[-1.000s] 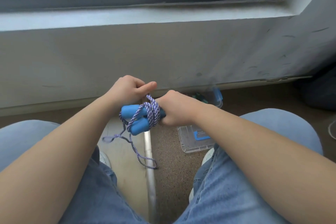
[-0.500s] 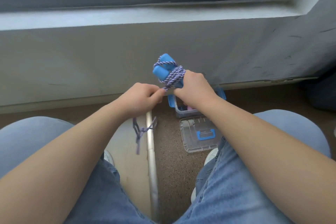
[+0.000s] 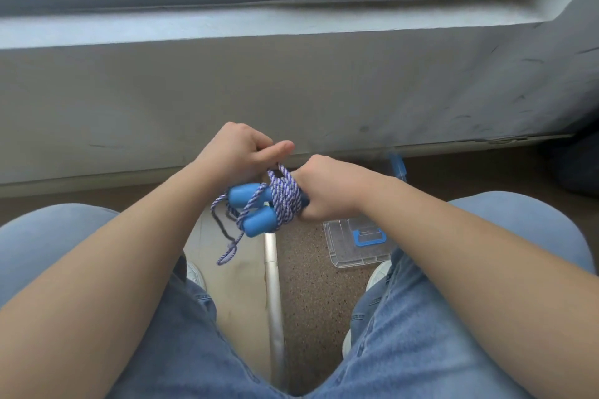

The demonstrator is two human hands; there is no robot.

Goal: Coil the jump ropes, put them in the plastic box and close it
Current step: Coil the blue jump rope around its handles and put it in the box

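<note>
A jump rope with two blue handles [image 3: 256, 210] and purple-white cord [image 3: 285, 197] wound around them is held above the floor between my knees. My right hand [image 3: 327, 191] grips the handles at their right end. My left hand [image 3: 240, 155] pinches the cord just above the bundle, thumb stretched out. A loose tail of cord [image 3: 230, 243] hangs down below the handles. The clear plastic lid with a blue latch [image 3: 359, 243] lies on the floor under my right wrist. The plastic box is mostly hidden behind my right hand; only a blue clip [image 3: 398, 167] shows.
I sit with both denim-clad knees [image 3: 518, 230] apart, facing a grey wall under a window sill [image 3: 291, 23]. A metal strip [image 3: 274, 295] runs along the floor between a pale surface and speckled brown carpet. White shoes [image 3: 377, 272] peek out beside my legs.
My right hand brought the wrapped handles down from an upright raised position to lie sideways between my hands. My left hand rose with the cord, and the hanging tail swung below.
</note>
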